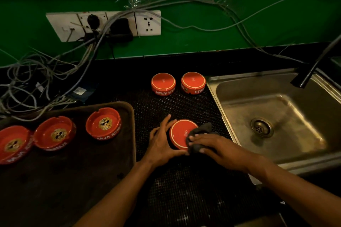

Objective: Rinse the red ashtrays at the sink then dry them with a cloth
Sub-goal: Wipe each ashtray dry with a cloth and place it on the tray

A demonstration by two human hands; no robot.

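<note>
A red ashtray (180, 131) lies upside down on the black studded mat (184, 180) beside the sink. My left hand (161, 141) grips its left side, fingers curled along the rim. My right hand (212, 146) presses a dark grey cloth (200, 134) onto its right part. Two more upside-down red ashtrays (163, 83) (193, 81) stand side by side further back on the mat. Three upright red ashtrays (103, 123) (55, 132) (13, 143) sit on a dark tray (73, 171) at the left.
A steel sink (280, 116) with a drain (261, 127) lies to the right, a dark tap (311, 68) reaching over its back rim. On the green wall hangs a socket strip (103, 24); tangled cables (36, 79) spill onto the counter at the back left.
</note>
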